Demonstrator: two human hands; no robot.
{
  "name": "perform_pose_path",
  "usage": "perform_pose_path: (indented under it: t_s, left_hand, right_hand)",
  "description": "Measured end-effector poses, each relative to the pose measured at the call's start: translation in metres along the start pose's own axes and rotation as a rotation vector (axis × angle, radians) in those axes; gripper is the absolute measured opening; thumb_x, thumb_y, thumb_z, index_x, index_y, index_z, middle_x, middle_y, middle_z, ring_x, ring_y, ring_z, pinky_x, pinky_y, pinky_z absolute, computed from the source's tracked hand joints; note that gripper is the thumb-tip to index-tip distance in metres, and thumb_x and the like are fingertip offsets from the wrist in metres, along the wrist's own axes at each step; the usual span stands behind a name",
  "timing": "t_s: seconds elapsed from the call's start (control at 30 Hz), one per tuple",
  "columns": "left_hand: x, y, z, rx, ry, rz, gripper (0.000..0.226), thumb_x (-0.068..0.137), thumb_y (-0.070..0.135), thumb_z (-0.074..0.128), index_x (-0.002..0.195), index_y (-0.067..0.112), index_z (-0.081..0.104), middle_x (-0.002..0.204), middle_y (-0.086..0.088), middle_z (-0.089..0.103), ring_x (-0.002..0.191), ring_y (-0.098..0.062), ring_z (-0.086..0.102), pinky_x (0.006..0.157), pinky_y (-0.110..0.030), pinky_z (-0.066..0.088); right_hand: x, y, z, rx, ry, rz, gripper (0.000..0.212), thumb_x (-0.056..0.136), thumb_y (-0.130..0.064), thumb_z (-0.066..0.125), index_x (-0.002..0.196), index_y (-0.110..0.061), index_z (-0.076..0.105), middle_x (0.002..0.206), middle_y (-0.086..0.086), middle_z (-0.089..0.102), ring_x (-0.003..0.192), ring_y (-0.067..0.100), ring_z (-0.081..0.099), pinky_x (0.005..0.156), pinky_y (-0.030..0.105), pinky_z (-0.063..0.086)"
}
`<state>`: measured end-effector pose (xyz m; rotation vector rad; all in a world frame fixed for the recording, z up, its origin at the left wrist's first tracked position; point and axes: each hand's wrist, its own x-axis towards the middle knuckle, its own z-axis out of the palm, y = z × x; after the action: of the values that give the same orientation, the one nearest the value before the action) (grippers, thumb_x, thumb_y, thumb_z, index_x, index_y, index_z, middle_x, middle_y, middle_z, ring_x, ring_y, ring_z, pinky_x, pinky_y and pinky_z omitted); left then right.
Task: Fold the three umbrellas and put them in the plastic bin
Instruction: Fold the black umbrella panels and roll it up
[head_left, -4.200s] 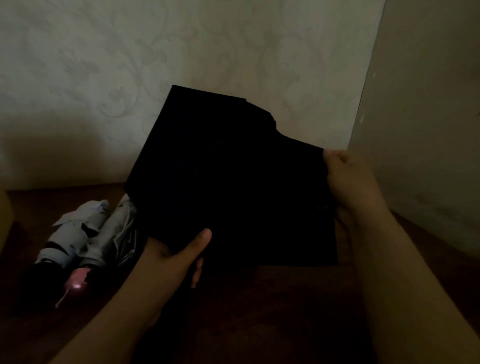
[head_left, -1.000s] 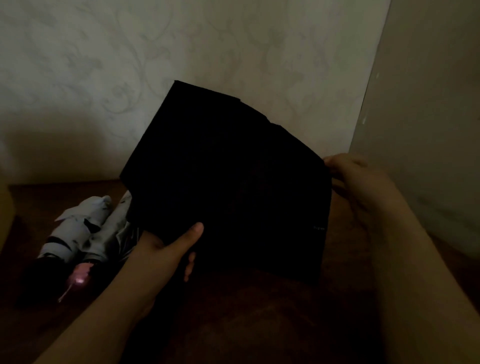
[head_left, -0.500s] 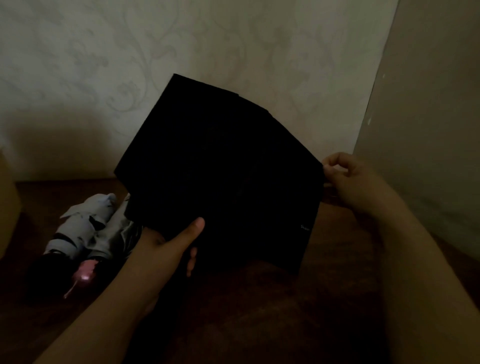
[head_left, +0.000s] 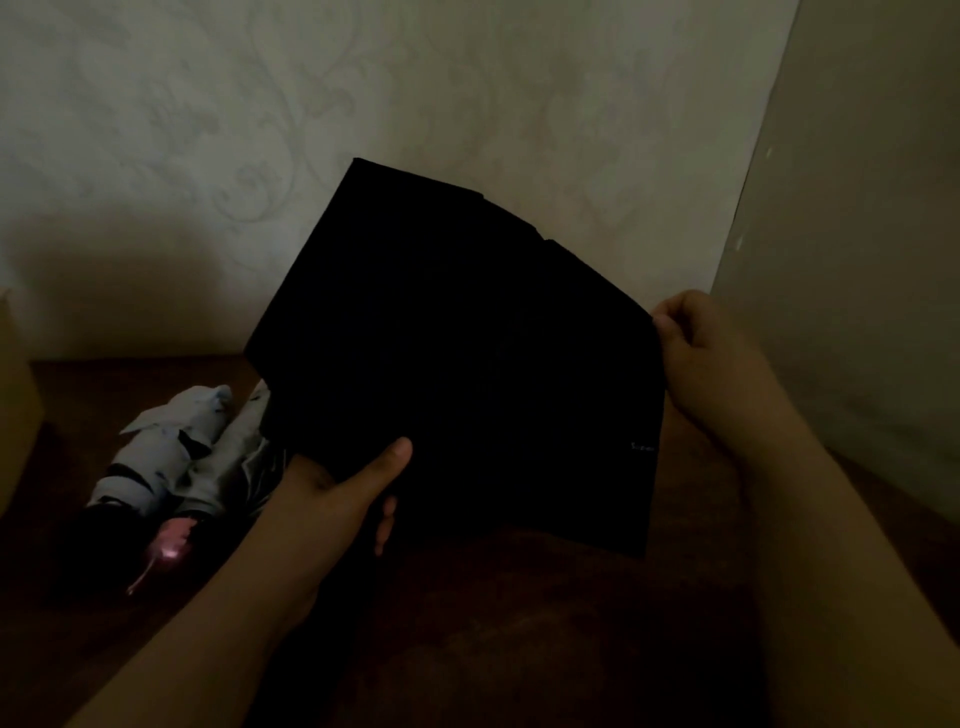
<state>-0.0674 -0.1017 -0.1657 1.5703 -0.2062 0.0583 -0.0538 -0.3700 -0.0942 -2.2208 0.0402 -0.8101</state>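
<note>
Item: black umbrella (head_left: 457, 364), canopy gathered into flat pleats, held up in front of the wall. Left hand (head_left: 337, 499) grip clamped on its lower edge, thumb on top; right hand (head_left: 696, 358) grip pinching the far corner. Two pale umbrellas (head_left: 171, 457) lie bundled on the brown surface (head_left: 519, 623), seemingly folded already. Outstanding: wrapping this one; binning all three. Plastic bin not visible.

- One small pale mark, seemingly a short printed word or brand, stands on the black umbrella canopy (head_left: 457, 353), close to its right edge and below the right hand (head_left: 696, 353) that pinches that edge.
- Its letters are too small and dim to read.
- No other text, number or sign shows.
</note>
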Motion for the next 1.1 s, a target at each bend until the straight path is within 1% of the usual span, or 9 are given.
perform_pose_path:
  t_s: [0.13, 0.33, 0.43, 0.53, 0.7, 0.8, 0.9, 0.97, 1.1]
  left_hand:
    - [0.0, 0.0, 0.0, -0.038, 0.009, -0.007, 0.024, 0.082, 0.03, 0.061, 0.082, 0.008, 0.055, 0.052, -0.006, 0.05, 0.042, -0.017, 0.045, 0.046, -0.031, 0.04]
    - [0.001, 0.003, 0.0, -0.144, 0.043, -0.056, 0.021, 0.083, 0.029, 0.06, 0.082, 0.009, 0.051, 0.05, -0.004, 0.047, 0.04, -0.016, 0.043, 0.041, -0.028, 0.038]
    - [0.0, 0.003, 0.002, -0.162, 0.023, -0.065, 0.026, 0.079, 0.032, 0.061, 0.082, 0.009, 0.05, 0.05, -0.004, 0.047, 0.04, -0.016, 0.043, 0.041, -0.028, 0.038]
    - [-0.001, 0.004, 0.002, -0.167, 0.003, -0.068, 0.025, 0.081, 0.031, 0.06, 0.081, 0.009, 0.05, 0.051, -0.005, 0.046, 0.04, -0.016, 0.043, 0.041, -0.028, 0.039]
    - [-0.002, 0.004, 0.001, -0.146, -0.011, -0.057, 0.027, 0.082, 0.032, 0.06, 0.078, 0.008, 0.05, 0.052, -0.005, 0.047, 0.042, -0.016, 0.044, 0.045, -0.03, 0.039]
    - [-0.002, 0.004, 0.001, -0.129, -0.005, -0.056, 0.028, 0.08, 0.033, 0.061, 0.079, 0.007, 0.051, 0.052, -0.005, 0.048, 0.042, -0.017, 0.044, 0.046, -0.03, 0.039]
    - [-0.002, 0.004, 0.0, -0.137, -0.001, -0.06, 0.028, 0.08, 0.032, 0.061, 0.082, 0.007, 0.05, 0.052, -0.006, 0.047, 0.043, -0.018, 0.044, 0.045, -0.031, 0.039]
    - [-0.002, 0.004, 0.0, -0.129, -0.006, -0.064, 0.028, 0.08, 0.032, 0.061, 0.081, 0.006, 0.051, 0.051, -0.006, 0.047, 0.042, -0.017, 0.044, 0.043, -0.029, 0.039]
    - [-0.003, 0.006, 0.002, -0.141, -0.022, -0.054, 0.029, 0.075, 0.034, 0.061, 0.079, 0.006, 0.053, 0.051, -0.006, 0.047, 0.041, -0.016, 0.043, 0.042, -0.028, 0.038]
  right_hand:
    - [-0.002, -0.004, 0.001, 0.239, 0.091, 0.042, 0.002, 0.097, -0.022, 0.049, 0.098, -0.022, 0.051, 0.086, -0.006, 0.06, 0.067, 0.006, 0.054, 0.057, 0.022, 0.041]
    - [-0.001, -0.003, 0.008, 0.568, 0.109, 0.108, 0.008, 0.094, -0.021, 0.055, 0.088, -0.024, 0.054, 0.07, -0.007, 0.062, 0.064, 0.008, 0.056, 0.064, 0.026, 0.045]
    - [-0.001, -0.006, 0.015, 0.674, 0.138, 0.134, 0.014, 0.096, -0.019, 0.051, 0.085, -0.024, 0.058, 0.073, -0.009, 0.063, 0.064, 0.003, 0.056, 0.061, 0.022, 0.045]
    - [-0.001, -0.005, 0.014, 0.647, 0.07, 0.091, 0.021, 0.098, -0.024, 0.048, 0.085, -0.026, 0.064, 0.084, -0.007, 0.066, 0.079, 0.005, 0.061, 0.07, 0.024, 0.048]
    - [0.0, 0.0, 0.007, 0.536, -0.087, 0.054, 0.021, 0.09, -0.022, 0.061, 0.074, -0.032, 0.069, 0.076, -0.007, 0.067, 0.083, 0.02, 0.059, 0.081, 0.042, 0.049]
    - [-0.001, 0.0, 0.001, 0.572, -0.154, 0.007, 0.027, 0.09, -0.018, 0.059, 0.07, -0.033, 0.068, 0.077, -0.003, 0.061, 0.082, 0.019, 0.054, 0.076, 0.037, 0.043]
    - [-0.002, 0.001, -0.007, 0.405, -0.259, 0.017, 0.025, 0.094, -0.022, 0.052, 0.072, -0.025, 0.063, 0.075, -0.007, 0.064, 0.077, 0.01, 0.058, 0.075, 0.03, 0.045]
    - [-0.002, 0.001, -0.008, 0.326, -0.192, 0.047, 0.024, 0.095, -0.023, 0.052, 0.074, -0.021, 0.063, 0.075, -0.006, 0.066, 0.073, 0.007, 0.06, 0.074, 0.026, 0.049]
    - [-0.003, -0.004, -0.006, 0.633, -0.07, 0.154, 0.017, 0.09, -0.016, 0.058, 0.075, -0.016, 0.065, 0.064, -0.009, 0.069, 0.064, 0.003, 0.063, 0.063, 0.015, 0.052]
